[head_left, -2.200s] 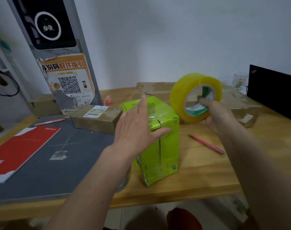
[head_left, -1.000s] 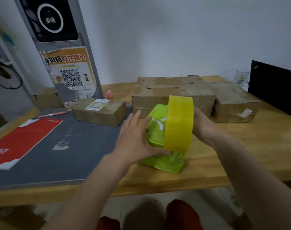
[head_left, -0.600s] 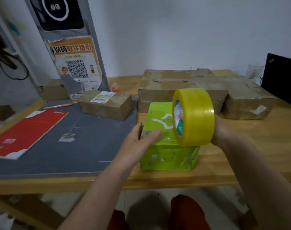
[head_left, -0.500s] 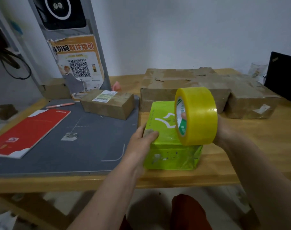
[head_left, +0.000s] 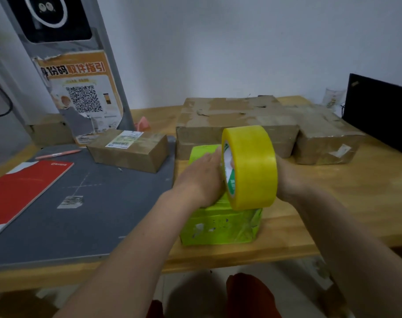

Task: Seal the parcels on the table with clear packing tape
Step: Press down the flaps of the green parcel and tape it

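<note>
Green parcel (head_left: pixel 220 223) sits at the bench's (head_left: pixel 333 203) near edge under both our hands: left hand (head_left: pixel 202 177) flat on its top, fingers straight, right hand (head_left: pixel 285 177) gripping the tape roll (head_left: pixel 252 168) upright just above, parcel's long axis running near-to-far.

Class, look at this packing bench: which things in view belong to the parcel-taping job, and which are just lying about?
Part of the job: tape roll, green parcel, labelled brown parcel, large brown parcels, left hand, right hand.

Lying about: red booklet, pink pen, grey mat, QR poster.
</note>
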The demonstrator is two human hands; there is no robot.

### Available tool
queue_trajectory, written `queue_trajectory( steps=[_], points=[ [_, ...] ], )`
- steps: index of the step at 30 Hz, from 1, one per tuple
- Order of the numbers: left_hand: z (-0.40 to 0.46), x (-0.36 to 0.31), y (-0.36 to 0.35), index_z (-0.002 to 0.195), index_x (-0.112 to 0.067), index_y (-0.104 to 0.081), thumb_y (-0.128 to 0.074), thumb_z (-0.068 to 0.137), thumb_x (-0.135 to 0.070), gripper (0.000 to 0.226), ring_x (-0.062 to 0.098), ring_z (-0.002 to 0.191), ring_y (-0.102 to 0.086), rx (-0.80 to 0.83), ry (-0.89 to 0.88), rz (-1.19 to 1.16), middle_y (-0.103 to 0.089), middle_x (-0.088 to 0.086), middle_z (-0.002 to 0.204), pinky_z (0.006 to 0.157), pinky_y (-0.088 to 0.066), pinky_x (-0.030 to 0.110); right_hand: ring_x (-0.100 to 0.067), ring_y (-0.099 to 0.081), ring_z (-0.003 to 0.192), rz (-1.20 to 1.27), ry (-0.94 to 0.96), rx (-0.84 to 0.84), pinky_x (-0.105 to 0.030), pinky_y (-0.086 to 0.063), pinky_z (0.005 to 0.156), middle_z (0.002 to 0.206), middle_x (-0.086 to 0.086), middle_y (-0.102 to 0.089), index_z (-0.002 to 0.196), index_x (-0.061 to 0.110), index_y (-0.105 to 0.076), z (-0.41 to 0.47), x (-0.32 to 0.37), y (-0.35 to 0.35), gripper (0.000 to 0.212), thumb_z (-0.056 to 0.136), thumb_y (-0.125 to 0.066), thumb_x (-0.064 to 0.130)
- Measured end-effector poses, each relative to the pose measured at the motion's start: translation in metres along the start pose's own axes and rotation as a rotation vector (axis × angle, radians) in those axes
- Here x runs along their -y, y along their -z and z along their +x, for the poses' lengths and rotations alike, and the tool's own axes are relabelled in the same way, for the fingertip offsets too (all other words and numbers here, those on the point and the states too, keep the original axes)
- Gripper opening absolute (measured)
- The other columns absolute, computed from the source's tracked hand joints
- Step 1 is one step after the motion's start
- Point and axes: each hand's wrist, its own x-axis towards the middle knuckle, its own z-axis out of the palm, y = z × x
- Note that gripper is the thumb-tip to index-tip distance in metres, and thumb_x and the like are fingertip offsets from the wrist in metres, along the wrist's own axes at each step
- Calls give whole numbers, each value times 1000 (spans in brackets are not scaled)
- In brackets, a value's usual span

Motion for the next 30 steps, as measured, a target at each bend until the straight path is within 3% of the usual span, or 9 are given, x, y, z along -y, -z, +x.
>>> queue_trajectory(
  steps=[3,4,9,12,15,20,24,27,30],
  points=[
    [7,15,-5,159,-20,-15,-44,102,-30,64,21,151,-19,-4,-51,68,-19,2,165,118,-26,40,13,-60,55,-62,-91,-80,-6,-46,54,75,17,-71,119,4,-58,36,-18,6,31,89,-66,5],
    [5,15,-3,159,-20,-16,-41,103,-34,63,21,151,-19,-16,-58,72,-19,2,165,118,-26,40,10,-61,56,-93,-127,-148,-10,-47,54,65,19,-69,113,-3,-62,48,-27,12,23,90,-59,-6],
    [7,16,-3,159,-28,-12,-38,102,-41,64,22,149,-23,8,-49,-12,-21,0,165,117,-29,44,2,-66,66,-35,-131,-292,-19,-54,62,82,5,-67,109,5,-60,71,-39,16,24,90,-58,-9],
    [18,19,19,158,-35,-3,-60,68,-57,109,19,144,-36,233,-26,-308,-32,-5,160,116,-34,44,-14,-68,73,93,-143,-322,-36,-56,71,80,1,-71,102,8,-63,71,-41,18,17,91,-58,-3],
    [26,8,52,157,-36,-3,-85,49,-44,136,20,135,-49,404,-38,-605,-45,0,152,111,-42,45,-4,-66,60,146,-142,-339,-26,-54,61,66,9,-71,98,10,-63,70,-37,18,17,91,-56,-4],
    [31,-15,27,150,-22,-34,-101,32,-44,137,24,115,-65,185,-67,-1105,-67,6,126,91,-55,40,-2,-68,69,103,-92,-261,-20,-54,62,79,7,-70,97,20,-61,71,-36,27,29,91,-55,-8],
    [30,-18,11,155,-23,-25,-101,31,-40,147,30,107,-68,20,-49,-1380,-69,13,119,83,-55,42,3,-67,71,71,-86,-241,-17,-52,62,93,3,-65,113,13,-58,74,-29,30,28,93,-53,-6],
    [25,-19,14,156,-25,-24,-100,32,-44,147,26,102,-71,-47,-54,-1449,-74,5,111,78,-57,42,-11,-68,101,87,-99,-159,-28,-55,83,115,-4,-66,130,24,-52,76,-28,38,41,93,-63,12],
    [18,-20,17,154,-33,-26,-99,28,-49,146,29,104,-71,-39,-24,-1472,-70,4,122,72,-60,44,-19,-60,114,-53,-163,-331,-25,-48,86,124,-3,-62,132,28,-51,60,-40,55,40,94,-63,22]
  ],
)
